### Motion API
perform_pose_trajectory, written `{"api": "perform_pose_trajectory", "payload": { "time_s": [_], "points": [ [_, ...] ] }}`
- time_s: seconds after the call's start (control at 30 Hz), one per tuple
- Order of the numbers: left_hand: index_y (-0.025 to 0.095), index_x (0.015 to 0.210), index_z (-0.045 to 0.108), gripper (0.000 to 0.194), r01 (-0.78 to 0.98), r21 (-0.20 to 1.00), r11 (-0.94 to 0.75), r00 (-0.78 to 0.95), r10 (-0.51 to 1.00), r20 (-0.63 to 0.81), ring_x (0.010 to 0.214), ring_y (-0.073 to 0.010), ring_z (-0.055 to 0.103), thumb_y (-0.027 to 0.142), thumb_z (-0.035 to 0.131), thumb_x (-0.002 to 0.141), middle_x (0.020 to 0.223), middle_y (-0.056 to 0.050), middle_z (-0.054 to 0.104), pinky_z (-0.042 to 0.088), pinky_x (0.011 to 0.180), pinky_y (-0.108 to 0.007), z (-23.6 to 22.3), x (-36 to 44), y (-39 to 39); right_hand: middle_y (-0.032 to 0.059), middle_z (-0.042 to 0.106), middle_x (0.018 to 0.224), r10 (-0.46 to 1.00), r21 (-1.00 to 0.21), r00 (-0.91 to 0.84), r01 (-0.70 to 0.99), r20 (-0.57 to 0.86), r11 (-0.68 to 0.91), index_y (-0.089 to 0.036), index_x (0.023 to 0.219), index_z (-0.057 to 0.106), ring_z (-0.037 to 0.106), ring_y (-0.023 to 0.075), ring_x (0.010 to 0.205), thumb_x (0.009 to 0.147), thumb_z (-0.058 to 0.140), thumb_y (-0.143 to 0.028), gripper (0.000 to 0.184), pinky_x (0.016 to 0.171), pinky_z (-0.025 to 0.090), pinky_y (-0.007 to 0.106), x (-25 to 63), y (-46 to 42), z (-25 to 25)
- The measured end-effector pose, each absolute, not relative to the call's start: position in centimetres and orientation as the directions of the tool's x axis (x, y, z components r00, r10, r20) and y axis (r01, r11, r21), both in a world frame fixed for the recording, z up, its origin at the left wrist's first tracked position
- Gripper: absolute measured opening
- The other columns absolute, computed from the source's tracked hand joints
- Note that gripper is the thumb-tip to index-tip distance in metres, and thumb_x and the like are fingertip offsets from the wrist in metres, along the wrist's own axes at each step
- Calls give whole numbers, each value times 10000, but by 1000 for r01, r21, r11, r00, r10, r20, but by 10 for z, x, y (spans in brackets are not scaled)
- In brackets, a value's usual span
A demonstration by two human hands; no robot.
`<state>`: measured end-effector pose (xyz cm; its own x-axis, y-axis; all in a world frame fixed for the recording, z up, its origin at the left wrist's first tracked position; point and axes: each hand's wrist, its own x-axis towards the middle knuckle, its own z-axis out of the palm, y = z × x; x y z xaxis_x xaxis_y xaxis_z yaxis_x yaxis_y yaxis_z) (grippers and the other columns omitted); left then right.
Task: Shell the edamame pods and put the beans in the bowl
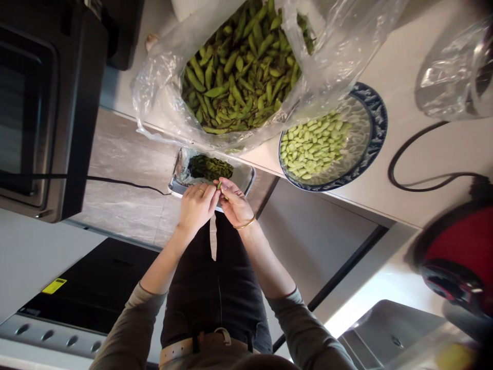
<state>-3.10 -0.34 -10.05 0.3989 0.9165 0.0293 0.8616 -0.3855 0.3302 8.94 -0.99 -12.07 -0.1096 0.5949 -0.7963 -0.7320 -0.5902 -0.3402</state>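
Observation:
My left hand [197,204] and my right hand [236,204] meet low in the middle, fingertips pinched together on a small green soybean pod [219,185]. The fingers cover most of the pod. Just beyond them, below the counter, is a lined bin [248,180] with a heap of dark green pod shells [211,167] in it. Above, a clear plastic bag [162,97] lies wide open, full of green soybean pods [241,77]. To its right, a blue-rimmed plate [377,121] holds a pile of pale green shelled beans [314,146].
A black oven-like appliance [73,113] stands at the left, its cord [127,183] running toward the bin. At lower left is a black stovetop [92,282]. On the right are a clear container [454,77], a looped black cable [395,164], a red appliance [458,246] and a sink [389,329].

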Motion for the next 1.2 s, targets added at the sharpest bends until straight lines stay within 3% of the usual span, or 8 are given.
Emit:
{"api": "perform_pose_trajectory", "payload": {
  "time_s": [0.1,0.23,0.47,0.6,0.77,0.97,1.2],
  "points": [
    [181,716,572,244,851,263,-454,458,888,52,643,-183,546,222,445,920,650,-42,590,348,623,-313,-101,-33,-2,-24,690,701,623,-461,-13,-662,-782,-591,-219,726,719,448,62,520,581,802,-330,200,450,339,201,87,-13,-121],
    [181,716,573,243,812,240,-532,542,840,26,655,-185,548,224,451,921,669,-46,598,352,633,-316,-98,-39,1,-49,542,530,640,-560,55,-545,-767,-624,-191,636,701,316,54,477,578,796,-428,262,433,246,226,89,-18,-128],
    [182,714,556,220,787,381,-486,516,856,27,647,-182,540,193,448,905,624,-39,564,362,627,-306,-101,-41,-1,-50,439,472,704,-620,-7,-468,-710,-630,-178,577,684,263,61,476,626,774,-464,303,453,197,253,96,-18,-127],
    [195,645,484,242,773,467,-429,432,895,107,577,-154,492,159,467,883,532,8,458,342,588,-284,-104,-39,-3,-57,401,455,743,-661,-27,-436,-669,-611,-176,586,671,285,63,469,693,730,-467,316,459,238,246,95,-19,-121],
    [205,591,406,297,787,518,-334,302,942,148,517,-130,424,154,458,879,505,33,384,320,554,-270,-105,-36,-3,-38,503,542,767,-693,-60,-387,-639,-608,-193,693,685,412,83,509,734,689,-456,267,502,375,239,92,-17,-113],
    [207,585,436,287,829,360,-428,366,902,230,555,-149,473,155,480,864,515,12,451,338,590,-295,-106,-35,-2,-9,653,671,738,-665,-41,-401,-674,-630,-214,727,713,549,119,581,683,688,-338,134,566,503,258,91,-10,-108],
    [208,612,485,255,852,241,-465,423,882,207,584,-168,500,176,500,865,543,-4,513,323,605,-317,-107,-36,0,-3,700,807,677,-578,-83,-452,-731,-680,-214,769,731,605,135,690,638,669,-257,151,621,532,272,91,-10,-112]
  ]
}}
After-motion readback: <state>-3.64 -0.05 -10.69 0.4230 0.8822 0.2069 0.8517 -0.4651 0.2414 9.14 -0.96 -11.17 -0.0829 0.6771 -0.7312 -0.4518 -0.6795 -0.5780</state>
